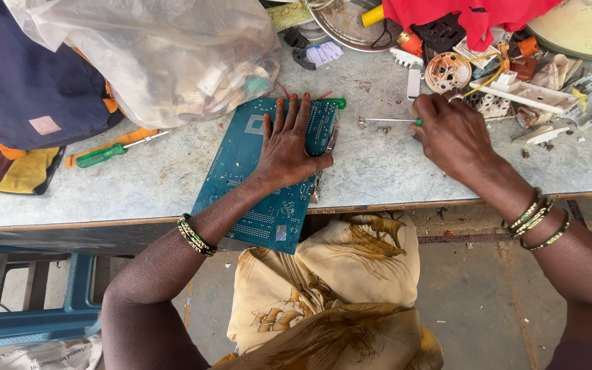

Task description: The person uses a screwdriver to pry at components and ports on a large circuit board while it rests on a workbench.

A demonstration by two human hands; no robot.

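A blue-green circuit board point(241, 171) lies flat on the grey metal table point(385, 168), its near end hanging over the front edge. My left hand point(289, 144) presses down on the board with fingers spread. My right hand point(450, 130) grips a screwdriver point(388, 120) with a green handle; its metal shaft points left toward the board's right edge and stops just short of it. A second green-handled tool point(334, 103) lies behind the board's far corner.
A clear plastic bag point(166, 55) of scrap sits behind the board, a dark blue bag point(29, 75) at the left. Another green screwdriver point(114, 152) lies left of the board. Broken sockets and white plastic parts point(515, 89) crowd the right rear. A blue stool point(29, 301) stands below left.
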